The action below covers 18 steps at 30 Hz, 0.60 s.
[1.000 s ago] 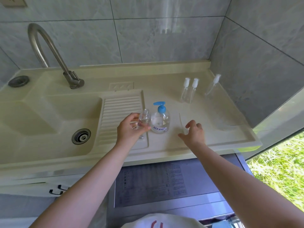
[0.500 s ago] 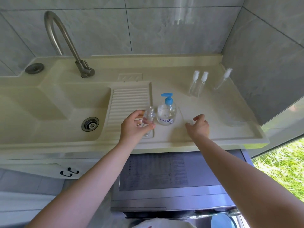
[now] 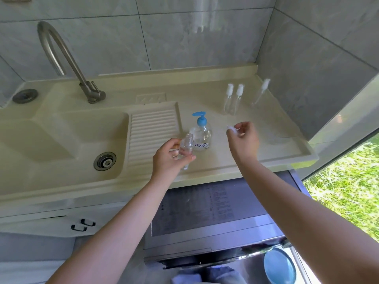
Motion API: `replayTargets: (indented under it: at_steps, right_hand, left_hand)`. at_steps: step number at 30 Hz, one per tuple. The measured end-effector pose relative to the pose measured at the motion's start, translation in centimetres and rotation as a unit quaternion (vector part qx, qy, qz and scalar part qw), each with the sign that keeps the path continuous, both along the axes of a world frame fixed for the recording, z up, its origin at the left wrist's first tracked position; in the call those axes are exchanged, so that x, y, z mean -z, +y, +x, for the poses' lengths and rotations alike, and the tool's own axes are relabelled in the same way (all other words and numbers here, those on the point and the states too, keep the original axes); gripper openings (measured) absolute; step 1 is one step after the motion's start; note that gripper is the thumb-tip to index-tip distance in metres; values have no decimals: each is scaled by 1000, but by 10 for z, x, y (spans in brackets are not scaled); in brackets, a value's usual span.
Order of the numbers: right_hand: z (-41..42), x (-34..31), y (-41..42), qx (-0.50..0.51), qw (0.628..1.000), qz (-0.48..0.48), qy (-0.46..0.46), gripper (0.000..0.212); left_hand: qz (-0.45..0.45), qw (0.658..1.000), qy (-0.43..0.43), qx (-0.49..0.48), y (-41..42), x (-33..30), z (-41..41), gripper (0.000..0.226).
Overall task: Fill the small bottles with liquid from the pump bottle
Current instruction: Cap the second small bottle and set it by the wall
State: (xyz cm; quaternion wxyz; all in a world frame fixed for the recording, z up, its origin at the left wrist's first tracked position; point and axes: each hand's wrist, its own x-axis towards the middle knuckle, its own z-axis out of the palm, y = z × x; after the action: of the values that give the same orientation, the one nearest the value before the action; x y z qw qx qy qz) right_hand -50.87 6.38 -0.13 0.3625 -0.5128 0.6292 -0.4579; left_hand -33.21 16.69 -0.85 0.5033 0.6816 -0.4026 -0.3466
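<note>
Cream sink counter [image 3: 235,167] under grey tile was viewed from above. Near its front edge, an uncapped small bottle [image 3: 185,149] was gripped upright by the left hand [image 3: 167,158], just before the pump bottle [image 3: 200,133]. A small white cap [image 3: 229,128] was pinched by the right hand [image 3: 244,140]. Three capped bottles [image 3: 233,99] stood toward the back right corner.

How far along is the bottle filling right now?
Early. Done: one small bottle is uncapped, gripped by the left hand beside the pump bottle. In hand: the right hand pinches a small white piece, likely its cap. Left: pumping liquid in, plus three capped bottles at the back.
</note>
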Motion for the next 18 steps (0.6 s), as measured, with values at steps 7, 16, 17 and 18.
replayTargets:
  at_steps: [7,16,17,18]
  right_hand:
    - [-4,-28,31,40,996,-30,-74,13]
    - [-12,-53,55,26,994,-50,-95,20]
    - [-13,-54,56,26,994,-55,-93,21]
    - [-12,-54,56,26,994,-59,-91,21]
  left_hand:
    - [-13,1000,6,5,9,5,-4,46]
    - [-15,1000,2,24,19,2,-15,36]
    - [-16,1000,3,24,20,1,-15,36]
    - [-16,1000,4,23,21,1,-15,37]
